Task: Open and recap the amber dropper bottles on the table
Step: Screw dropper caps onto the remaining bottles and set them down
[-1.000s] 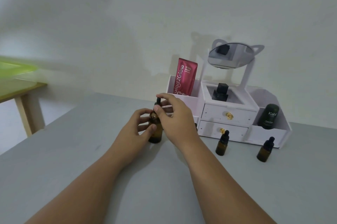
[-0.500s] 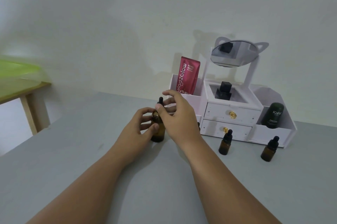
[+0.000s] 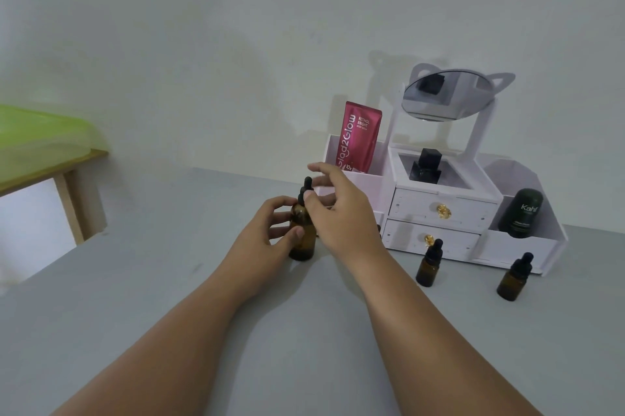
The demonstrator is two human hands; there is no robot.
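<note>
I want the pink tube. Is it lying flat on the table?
No, the pink tube stands upright in a compartment of the white organizer.

A: Count of amber dropper bottles (image 3: 304, 246) (image 3: 427, 268) (image 3: 513, 282)?
B: Three. One at centre, two at lower right.
A: Others?
B: One white organizer (image 3: 514, 246), two drawers (image 3: 416, 209), one mirror (image 3: 446, 97), one red tube (image 3: 360, 136), one green container (image 3: 522, 212), one black bottle (image 3: 426, 167).
</note>
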